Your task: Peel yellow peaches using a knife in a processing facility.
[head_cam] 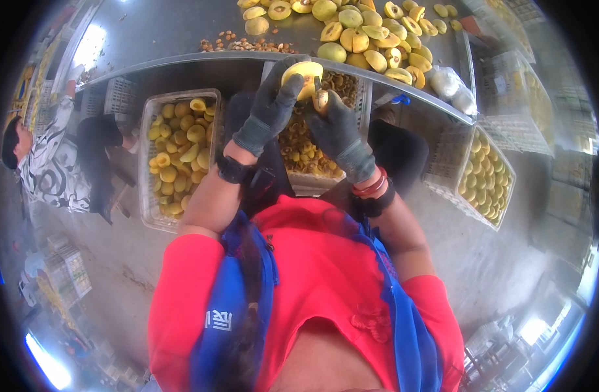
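My left hand [275,100], in a dark work glove, holds a yellow stone fruit [304,76] just inside the table's front rim. The fruit's cut face or opening is partly hidden by my thumb. In my right hand [336,125], also gloved, is a small tool with a light wooden handle [321,101], likely a pitting knife. Its short dark blade [317,83] points up against the fruit's right side. Below both hands, between my knees, a crate [306,179] holds brown and yellow fruit scraps [304,152].
Cut and whole yellow fruit [373,36] are heaped on the metal table [162,36], near loose pits [250,45]. A crate of fruit halves [145,161] stands at my left, another filled crate [441,171] at my right. Plastic bags [451,88] lie at the table corner. A person [54,157] sits far left.
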A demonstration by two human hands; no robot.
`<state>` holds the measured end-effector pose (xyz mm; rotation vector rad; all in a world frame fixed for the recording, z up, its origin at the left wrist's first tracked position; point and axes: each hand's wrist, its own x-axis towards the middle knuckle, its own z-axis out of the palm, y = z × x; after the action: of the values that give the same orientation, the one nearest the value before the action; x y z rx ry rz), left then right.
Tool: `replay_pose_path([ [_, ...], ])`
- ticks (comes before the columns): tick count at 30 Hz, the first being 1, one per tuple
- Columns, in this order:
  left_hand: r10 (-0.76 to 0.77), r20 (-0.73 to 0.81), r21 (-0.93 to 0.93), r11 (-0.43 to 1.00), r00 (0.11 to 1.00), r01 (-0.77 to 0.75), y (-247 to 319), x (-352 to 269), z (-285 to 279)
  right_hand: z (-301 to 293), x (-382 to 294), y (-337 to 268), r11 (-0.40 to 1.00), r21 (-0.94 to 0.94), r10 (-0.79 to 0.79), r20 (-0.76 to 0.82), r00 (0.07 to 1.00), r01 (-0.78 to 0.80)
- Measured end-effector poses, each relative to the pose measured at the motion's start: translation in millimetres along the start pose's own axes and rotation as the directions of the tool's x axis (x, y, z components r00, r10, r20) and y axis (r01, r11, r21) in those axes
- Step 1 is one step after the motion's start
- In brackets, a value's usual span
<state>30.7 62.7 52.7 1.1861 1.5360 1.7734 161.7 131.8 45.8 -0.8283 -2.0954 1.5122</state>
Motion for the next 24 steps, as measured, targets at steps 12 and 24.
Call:
replay_pose_path([
  [12,0.110,0.009,0.309,0.945,0.994,-0.108,-4,-12,6,-18,-15,-1,0.718,0.574,0.014,0.554,0.832,-0.394],
  [24,0.023,-0.341,0.209,0.977,0.940,0.052,-20,-27,-46,-17,-32,10,0.827,0.511,-0.080,0.519,0.851,-0.234],
])
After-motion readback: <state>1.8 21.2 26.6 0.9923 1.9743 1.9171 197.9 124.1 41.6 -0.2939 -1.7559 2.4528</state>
